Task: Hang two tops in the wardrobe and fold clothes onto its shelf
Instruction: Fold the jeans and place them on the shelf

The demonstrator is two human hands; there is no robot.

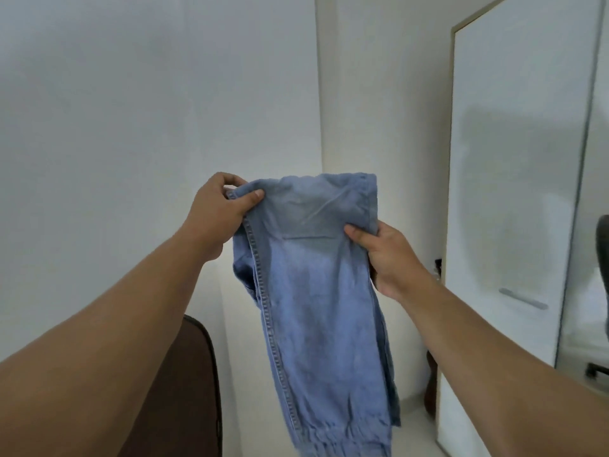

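A pair of light blue jeans (316,291) hangs in mid-air in front of me, folded lengthwise, with the frayed leg ends at the bottom of the view. My left hand (217,212) pinches the upper left corner of the jeans at the seam. My right hand (392,255) grips the right edge a little lower, thumb on the front of the fabric. The white wardrobe door (514,199) stands at the right, with a grey handle (523,299). The wardrobe's inside and shelf are out of sight.
White walls fill the left and centre, with a wall corner (319,94) behind the jeans. A dark brown bag or chair back (188,384) sits at the lower left. A dark office chair (602,245) shows at the right edge.
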